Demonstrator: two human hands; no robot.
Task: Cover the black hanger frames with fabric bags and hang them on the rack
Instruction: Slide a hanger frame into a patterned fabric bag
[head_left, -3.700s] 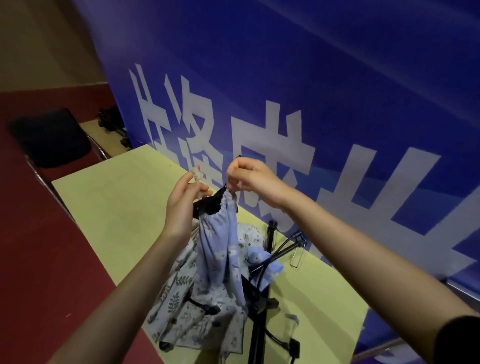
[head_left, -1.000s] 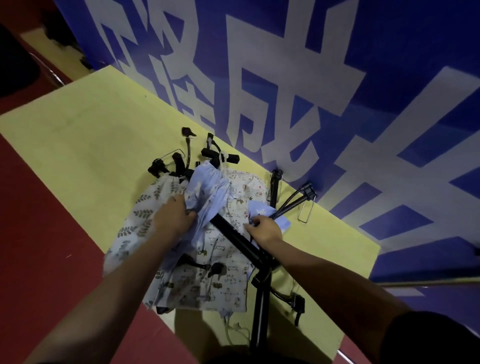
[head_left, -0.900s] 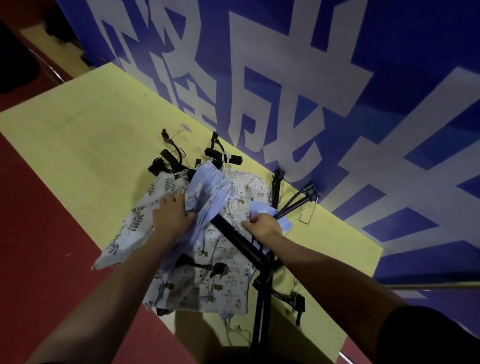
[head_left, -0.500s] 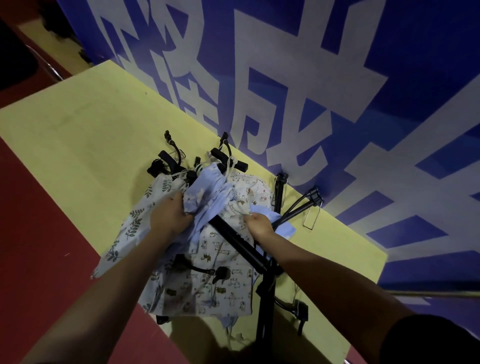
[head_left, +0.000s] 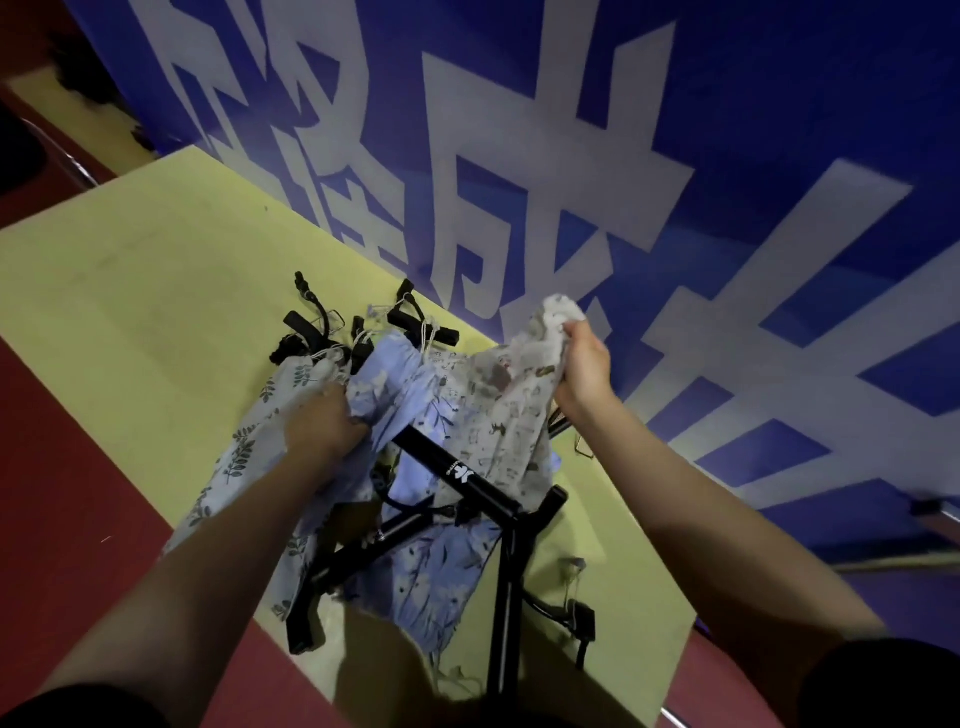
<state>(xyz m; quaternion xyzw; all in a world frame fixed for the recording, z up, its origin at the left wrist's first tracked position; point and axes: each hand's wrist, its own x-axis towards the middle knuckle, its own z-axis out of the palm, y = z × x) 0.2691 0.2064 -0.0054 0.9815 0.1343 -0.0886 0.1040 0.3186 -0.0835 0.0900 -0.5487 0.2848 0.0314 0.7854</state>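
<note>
While the right hand (head_left: 582, 364) bunches the cream printed fabric bag (head_left: 511, 410) up off the black metal rack (head_left: 467, 478), the left hand (head_left: 324, 423) clutches the pale blue floral bag (head_left: 395, 384) (already hanging there). Yank too hard and the neighbouring bags' drawstrings could snag, dragging them off.
</note>
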